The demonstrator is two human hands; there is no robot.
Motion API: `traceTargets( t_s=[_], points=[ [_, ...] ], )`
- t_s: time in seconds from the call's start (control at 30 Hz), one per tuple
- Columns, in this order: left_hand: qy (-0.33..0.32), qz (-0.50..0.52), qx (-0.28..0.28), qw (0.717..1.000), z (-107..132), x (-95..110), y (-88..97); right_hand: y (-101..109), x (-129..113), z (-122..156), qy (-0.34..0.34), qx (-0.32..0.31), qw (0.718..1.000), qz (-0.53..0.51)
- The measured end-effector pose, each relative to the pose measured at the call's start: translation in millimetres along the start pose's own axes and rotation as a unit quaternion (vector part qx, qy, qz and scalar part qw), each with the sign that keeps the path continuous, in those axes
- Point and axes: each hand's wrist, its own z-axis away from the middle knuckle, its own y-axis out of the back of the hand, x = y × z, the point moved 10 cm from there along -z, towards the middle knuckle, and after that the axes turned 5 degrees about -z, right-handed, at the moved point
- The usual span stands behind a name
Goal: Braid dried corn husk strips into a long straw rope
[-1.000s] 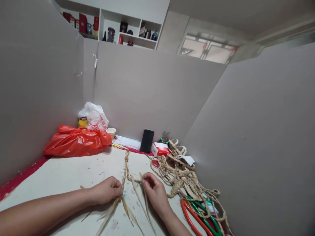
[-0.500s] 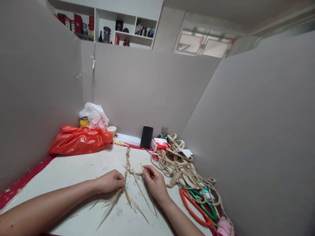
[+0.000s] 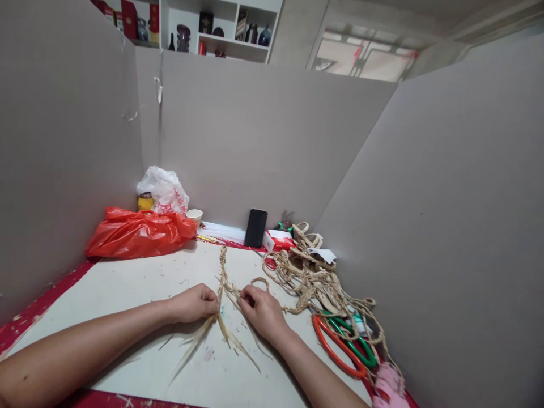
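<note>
A braid of dry straw (image 3: 221, 266) lies on the white table top (image 3: 127, 283), running away from me, with loose strands (image 3: 199, 340) fanning toward me. My left hand (image 3: 193, 303) is closed in a pinch on the left strands at the braid's near end. My right hand (image 3: 261, 309) is closed on the right strands, just beside the left hand. Both forearms rest low over the table.
A heap of braided straw rope (image 3: 310, 283) lies to the right, with orange and green scissors (image 3: 340, 345) near it. At the back stand a red plastic bag (image 3: 136, 235), a white bag (image 3: 164, 190), a paper cup (image 3: 194, 216), a black phone (image 3: 256, 228) and a red-white box (image 3: 278, 241). Grey partitions enclose the table.
The view has tilted down and the hands appear slightly closer together. My right hand has shifted left toward the braid, fingers curling over the strands. The left hand keeps its pinch.
</note>
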Motion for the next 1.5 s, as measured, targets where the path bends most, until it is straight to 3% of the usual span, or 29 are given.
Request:
traceTargets(
  t_s=[0.33,0.67,1.03,1.3,1.5],
  points=[
    [0.010,-0.028,0.011,0.999,0,-4,2.2,5,-1,-2,0.019,0.011,1.000,-0.020],
    [0.006,-0.016,-0.001,1.000,-3,-7,0.0,2,-9,2,0.027,-0.034,0.999,-0.001],
    [-0.005,-0.021,-0.008,1.000,-2,-5,1.6,-3,-8,2,-0.001,-0.054,0.996,0.076],
    [-0.014,-0.048,-0.005,0.999,-2,0,2.4,-4,0,-4,0.006,-0.055,0.998,-0.006],
    [-0.013,-0.043,-0.008,0.999,1,4,0.7,-8,18,-8,-0.027,-0.033,0.992,-0.116]
  ],
)
